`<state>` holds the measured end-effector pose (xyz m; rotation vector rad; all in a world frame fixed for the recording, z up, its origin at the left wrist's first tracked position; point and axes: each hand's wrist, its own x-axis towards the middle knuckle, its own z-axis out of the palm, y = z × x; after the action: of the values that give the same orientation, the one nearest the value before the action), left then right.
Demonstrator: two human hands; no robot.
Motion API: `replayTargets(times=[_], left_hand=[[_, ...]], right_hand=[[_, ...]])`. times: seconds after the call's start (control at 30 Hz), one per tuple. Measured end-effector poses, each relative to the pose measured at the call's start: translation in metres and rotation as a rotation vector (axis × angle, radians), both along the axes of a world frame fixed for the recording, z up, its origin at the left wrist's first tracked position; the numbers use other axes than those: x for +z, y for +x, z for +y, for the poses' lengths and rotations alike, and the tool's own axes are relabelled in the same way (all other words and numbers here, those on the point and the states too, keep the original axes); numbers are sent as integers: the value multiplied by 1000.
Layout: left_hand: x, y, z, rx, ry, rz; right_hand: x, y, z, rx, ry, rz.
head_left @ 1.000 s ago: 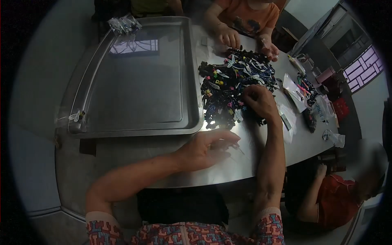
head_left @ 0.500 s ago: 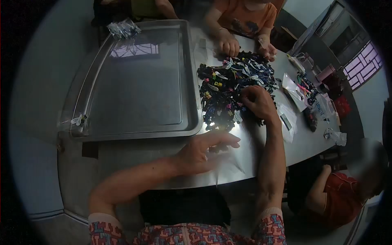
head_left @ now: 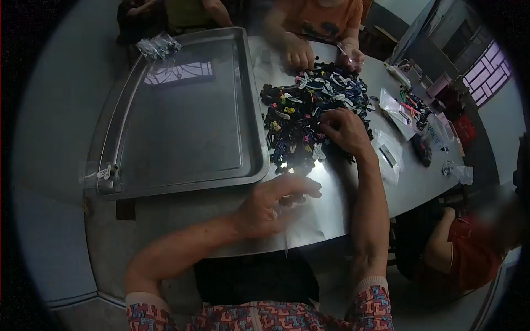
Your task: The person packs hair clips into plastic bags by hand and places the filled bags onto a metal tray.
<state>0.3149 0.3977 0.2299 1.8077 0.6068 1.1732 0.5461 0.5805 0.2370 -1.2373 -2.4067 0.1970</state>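
A pile of dark hair clips (head_left: 301,102) with white, pink and yellow pieces lies on the metal table. My right hand (head_left: 345,129) rests over the pile's right part, its thumb and index finger curled together at the clips; whatever is between the fingertips is too small to name. My left hand (head_left: 279,203) is bent above the table edge, below the pile. A clear plastic bag (head_left: 309,218), faint and blurred, hangs from its curled fingers.
A large metal tray (head_left: 182,118) fills the left side, with filled bags (head_left: 159,47) at its far corner and one bag (head_left: 105,174) near. Bags (head_left: 389,157) lie right of the pile. Across sits a person in orange (head_left: 320,19); another in red (head_left: 469,254) sits right.
My right hand stays at the pile, its fingers shifted slightly. My left hand keeps its bent pose with the bag. The whole view has shifted a little.
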Motion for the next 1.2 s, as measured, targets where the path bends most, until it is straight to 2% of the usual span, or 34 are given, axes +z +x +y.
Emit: replayTargets(times=[0.3,0.37,0.4,0.47,0.5,0.53,0.6,0.7,1.2], left_hand=[[-2,2,-1,5,30,-32],[1,6,-6,-28,-253,-178],[-2,5,-4,-27,-255,-179],[-11,3,6,-186,-456,-285],[-12,-2,13,-348,-582,-345],[-12,-3,14,-344,-584,-344],[-12,-4,14,-489,-702,-546],[-3,-7,15,-521,-789,-574],[-11,-6,20,-515,-773,-610]], right_hand=[[0,-1,-1,12,-12,77],[3,-2,-2,-13,-45,75],[3,-3,-3,-38,-78,73],[3,-3,-3,-41,-69,70],[3,-3,-3,-44,-57,68],[3,-3,-3,-40,-60,71],[4,-4,-4,-86,-63,57],[5,-5,-5,-93,-65,66],[6,-6,-6,-96,-35,103]])
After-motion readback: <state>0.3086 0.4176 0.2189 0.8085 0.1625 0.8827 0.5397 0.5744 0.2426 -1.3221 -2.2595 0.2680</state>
